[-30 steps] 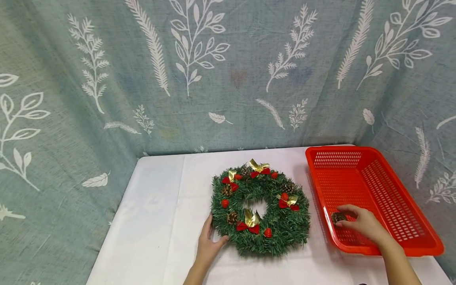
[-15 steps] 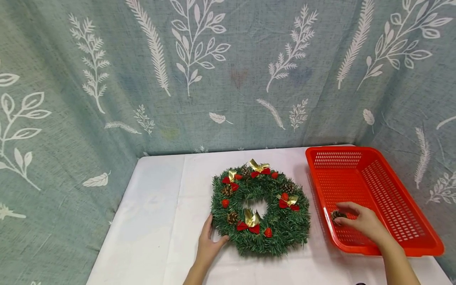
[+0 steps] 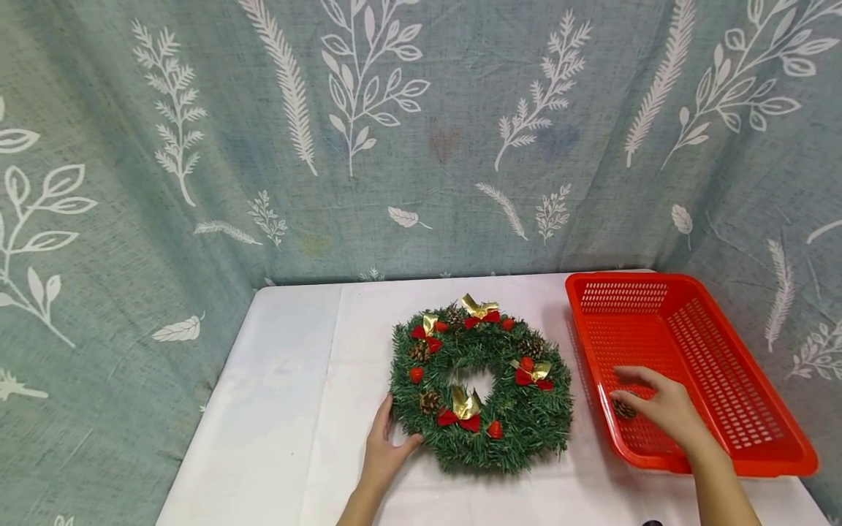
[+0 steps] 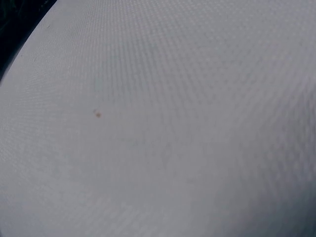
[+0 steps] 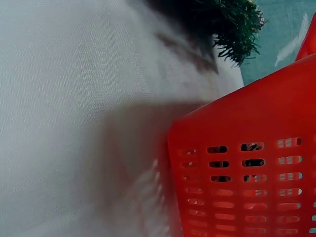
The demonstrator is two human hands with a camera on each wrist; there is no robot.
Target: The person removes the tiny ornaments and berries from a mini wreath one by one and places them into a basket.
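A round green Christmas wreath (image 3: 542, 424) lies on the white table, dressed with red-and-gold bows, small red ornaments and pine cones. My left hand (image 3: 384, 454) touches its lower left edge, thumb and fingers spread apart. On the right, my right hand (image 3: 669, 410) hovers inside the red plastic basket (image 3: 737, 365) with thumb and fingers parted. Just under the thumb, a brown pine cone (image 3: 623, 410) lies on the basket floor, partly covered by the hand. Neither hand shows in the wrist views; the right one has the basket's slotted side (image 5: 222, 128) close up.
A white cloth (image 3: 283, 402) covers the table, and a grey-green leaf-patterned curtain (image 3: 421, 146) hangs behind and at both sides. A small dark object (image 3: 652, 523) shows at the bottom edge of the head view.
My right thumb and fingers have spread apart and drawn slightly up and left off the pine cone, which stays in the basket. My left hand and the wreath have kept still.
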